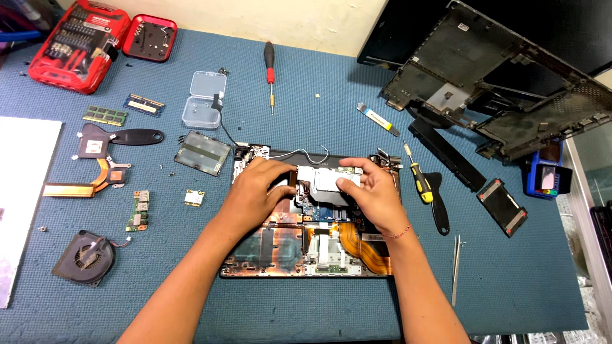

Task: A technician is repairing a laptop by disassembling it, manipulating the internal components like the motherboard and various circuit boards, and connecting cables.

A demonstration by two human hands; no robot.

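From where I stood, the person was midway through stripping an opened laptop chassis [306, 255], and the step in hand looked to be freeing or seating the silver drive caddy [322, 185] that sat in the upper middle of it. The left hand [258, 191] had its fingers [287, 171] curled narrow over the caddy's left edge, touching the metal there; the right hand [373, 194] pinched the opposite edge, thumb underneath and fingers [352, 167] closed on top, so the caddy lay directly between the two hands and was held from both sides. Whether it was already lifted clear of the board I could not tell. I judged that the next move would call for an even pull from both sides, kept level, so the connector and the thin wires [306, 153] just beyond the fingertips would not be strained. A yellow-handled screwdriver [421, 181] lay just to the outside of the right hand, with tweezers [455, 267] further out by that forearm. Well off beyond the left hand, on the blue worktop [510, 280], were a cooling fan [84, 258], a copper heat pipe [83, 185] and a small green circuit board [138, 210].
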